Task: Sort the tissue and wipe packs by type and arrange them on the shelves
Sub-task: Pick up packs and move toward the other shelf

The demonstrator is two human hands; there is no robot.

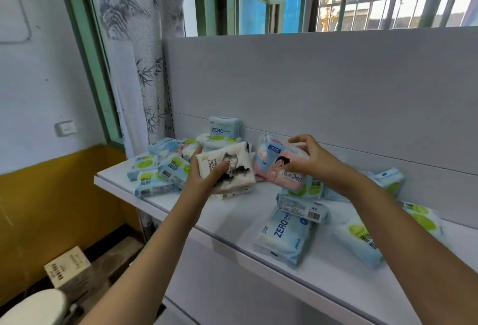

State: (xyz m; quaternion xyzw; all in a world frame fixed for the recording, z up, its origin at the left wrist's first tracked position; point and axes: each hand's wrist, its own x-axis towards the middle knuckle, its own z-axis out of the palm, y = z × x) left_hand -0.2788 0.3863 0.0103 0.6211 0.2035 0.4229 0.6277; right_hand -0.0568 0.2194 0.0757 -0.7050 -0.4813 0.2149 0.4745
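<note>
While held, pink pack (280, 166) aslant.

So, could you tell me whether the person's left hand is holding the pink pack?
No, the left hand grips the cream pack with the cat picture, while the right hand holds the pink pack.

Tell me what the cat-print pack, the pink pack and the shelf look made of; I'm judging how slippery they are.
Cat-print pack: soft plastic film, fairly matte, dented under the left hand.
Pink pack: thin glossy plastic film, with shine and wrinkles where the right hand pinches it.
Shelf: smooth white board, perhaps painted metal or laminate; I cannot tell which.
</note>
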